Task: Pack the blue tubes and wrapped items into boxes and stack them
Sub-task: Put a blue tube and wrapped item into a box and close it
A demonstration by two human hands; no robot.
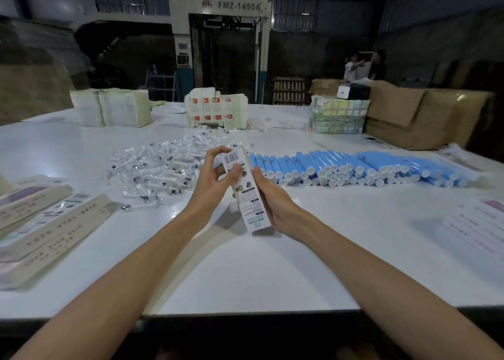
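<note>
Our left grip pinches the box top, right grip clasps its side, above the tabletop | stack begun far left | wrapped items centre, tubes right: heaps unpacked, so we judge most work remains.

box: the one you hold is white, with a black striped barcode at its far end, small dark pictures mid-face and teal lettering at the near end.
blue tubes: light blue bodies, white caps.
wrapped items: clear wrap over white pieces with black tips.
tabletop: glossy white.
flat cartons: at your left edge, cream with rows of faded red marks.
carton stack: at the far edge, white with rows of orange-red squares.
bundle: near the far right corner, pale green and yellow patches.
cardboard: plain brown.
sheets: at your right edge, white, pink header band.
</note>
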